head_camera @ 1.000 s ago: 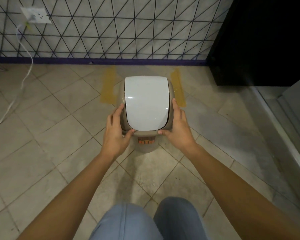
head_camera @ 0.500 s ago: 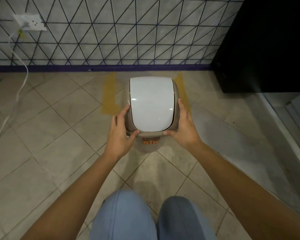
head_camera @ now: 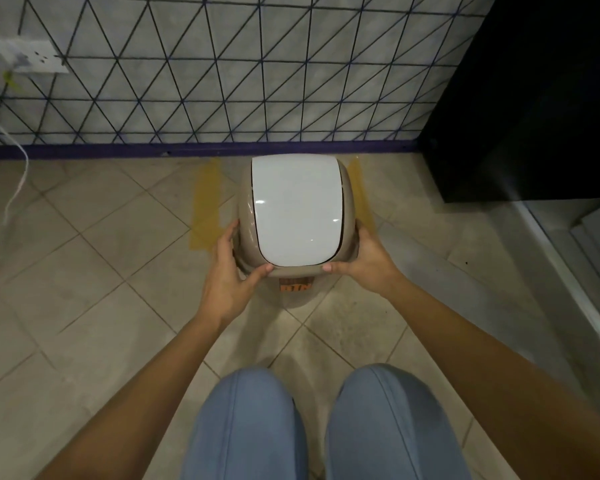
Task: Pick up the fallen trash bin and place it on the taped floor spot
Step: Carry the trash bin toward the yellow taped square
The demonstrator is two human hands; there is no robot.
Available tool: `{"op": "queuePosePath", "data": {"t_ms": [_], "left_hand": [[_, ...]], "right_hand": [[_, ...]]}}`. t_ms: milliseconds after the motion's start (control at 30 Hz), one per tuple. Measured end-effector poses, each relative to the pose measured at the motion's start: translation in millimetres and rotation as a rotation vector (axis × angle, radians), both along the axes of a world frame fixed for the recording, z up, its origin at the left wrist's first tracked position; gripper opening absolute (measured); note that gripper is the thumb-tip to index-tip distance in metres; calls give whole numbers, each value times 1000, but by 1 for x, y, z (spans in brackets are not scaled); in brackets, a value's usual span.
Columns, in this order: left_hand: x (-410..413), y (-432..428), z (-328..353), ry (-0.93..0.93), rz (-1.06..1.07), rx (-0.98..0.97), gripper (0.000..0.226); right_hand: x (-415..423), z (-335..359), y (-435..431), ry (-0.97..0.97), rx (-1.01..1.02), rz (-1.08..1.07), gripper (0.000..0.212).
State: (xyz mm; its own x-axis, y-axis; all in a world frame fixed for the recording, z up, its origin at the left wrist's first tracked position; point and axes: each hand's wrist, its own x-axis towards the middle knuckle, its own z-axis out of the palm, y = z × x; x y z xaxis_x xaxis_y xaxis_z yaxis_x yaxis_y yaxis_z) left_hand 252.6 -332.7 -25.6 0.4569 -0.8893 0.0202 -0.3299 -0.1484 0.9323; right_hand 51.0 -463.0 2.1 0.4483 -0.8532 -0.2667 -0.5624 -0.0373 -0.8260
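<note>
The trash bin [head_camera: 297, 211] is upright, beige with a white swing lid and an orange label low on its near side. My left hand [head_camera: 227, 271] grips its left rim and my right hand [head_camera: 368, 259] grips its right rim, thumbs on the near edge. Two strips of yellow tape mark the floor: the left strip [head_camera: 207, 204] shows fully, while the right strip [head_camera: 362, 199] is partly hidden behind the bin. The bin is between the strips, close to the wall. Whether its base touches the floor is hidden.
A tiled wall with a purple baseboard [head_camera: 201, 148] lies just behind the bin. A black cabinet [head_camera: 534, 109] stands at the right. A socket [head_camera: 28, 57] with a white cable [head_camera: 13, 199] hangs at the left. My knees [head_camera: 326, 424] are below.
Both hands have carried the bin forward, away from me and nearer the wall, so it lies further in between the tape strips. My grip on the rim is unchanged.
</note>
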Motion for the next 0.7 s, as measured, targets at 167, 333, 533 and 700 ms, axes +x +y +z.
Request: {"op": "queuePosePath", "data": {"t_ms": [167,333,533,700], "left_hand": [[7,-18,-2,78,36,3,88],[9,-35,-5,194,121,30,84],[12,-55,1,208,141,40,77],[21,-69,5,173,118,47,74]], "right_hand": [[8,-3,-20,-46,3,-9,110],[15,0,-36,-141,33,-23,102],[20,0,-50,-182,49,-37,102],[30,-1,-63,-207,41,-40,101]]}}
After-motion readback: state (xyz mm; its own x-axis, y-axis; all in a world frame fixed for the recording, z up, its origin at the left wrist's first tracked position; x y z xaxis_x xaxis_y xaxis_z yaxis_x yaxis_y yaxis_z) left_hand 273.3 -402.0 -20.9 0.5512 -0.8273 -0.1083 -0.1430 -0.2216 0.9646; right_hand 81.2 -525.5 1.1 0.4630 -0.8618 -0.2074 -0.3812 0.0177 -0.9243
